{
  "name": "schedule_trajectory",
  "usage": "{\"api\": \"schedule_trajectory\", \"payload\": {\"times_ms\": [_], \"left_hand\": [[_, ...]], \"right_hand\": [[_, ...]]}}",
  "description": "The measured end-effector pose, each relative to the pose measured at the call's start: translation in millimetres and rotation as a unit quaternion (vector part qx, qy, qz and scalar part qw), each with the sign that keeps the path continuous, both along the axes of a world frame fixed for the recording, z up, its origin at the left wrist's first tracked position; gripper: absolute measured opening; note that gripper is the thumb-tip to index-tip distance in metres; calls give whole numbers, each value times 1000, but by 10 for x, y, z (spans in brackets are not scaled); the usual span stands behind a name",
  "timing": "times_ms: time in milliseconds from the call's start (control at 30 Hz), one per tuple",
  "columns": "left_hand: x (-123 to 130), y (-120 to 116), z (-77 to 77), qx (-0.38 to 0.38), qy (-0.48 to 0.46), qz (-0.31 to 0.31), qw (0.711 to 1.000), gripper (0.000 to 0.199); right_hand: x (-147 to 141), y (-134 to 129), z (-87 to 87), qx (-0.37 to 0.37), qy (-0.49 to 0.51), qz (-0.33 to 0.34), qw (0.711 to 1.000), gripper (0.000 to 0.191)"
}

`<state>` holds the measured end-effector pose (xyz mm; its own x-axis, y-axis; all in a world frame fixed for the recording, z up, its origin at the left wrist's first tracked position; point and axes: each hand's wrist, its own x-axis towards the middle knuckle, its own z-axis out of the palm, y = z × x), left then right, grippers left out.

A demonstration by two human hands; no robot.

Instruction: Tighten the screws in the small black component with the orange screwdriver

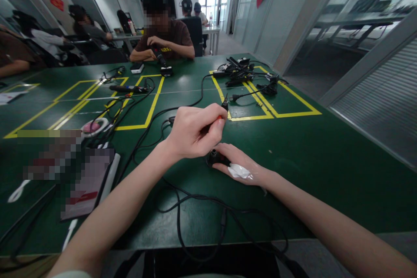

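Observation:
Near the middle of the green table, my left hand point(198, 131) is closed around a small black tool tip point(225, 103) with a metal point; a bit of orange shows between the fingers. Just below and to the right, my right hand point(239, 163) is wrapped round a black cylindrical tool body point(213, 155), whose round metal end faces up. White padding under clear tape point(241, 171) covers the back of my right hand. The lower part of the tool body is hidden by the fingers.
Black cables point(205, 199) loop across the green table point(293, 173). Tangled black tools point(236, 71) lie at the back right by yellow tape rectangles. Phones, a tape roll point(103, 127) and another tool point(127, 89) are left. A person point(176, 39) sits opposite.

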<state>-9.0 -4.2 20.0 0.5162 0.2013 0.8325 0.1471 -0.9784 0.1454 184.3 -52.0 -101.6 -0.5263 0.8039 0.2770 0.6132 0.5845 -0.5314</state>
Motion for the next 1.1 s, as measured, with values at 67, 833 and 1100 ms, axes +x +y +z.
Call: {"api": "schedule_trajectory", "payload": {"times_ms": [67,833,1100], "left_hand": [[11,-14,6,-9,-8,4,1000,15],[77,30,-63,-10,-36,-10,999,15],[77,11,-74,-6,-43,7,999,21]], "right_hand": [[-5,-5,16,-3,0,0,1000,29],[-8,-3,20,9,-14,-6,1000,25],[-10,9,-6,16,-10,2,1000,27]]}}
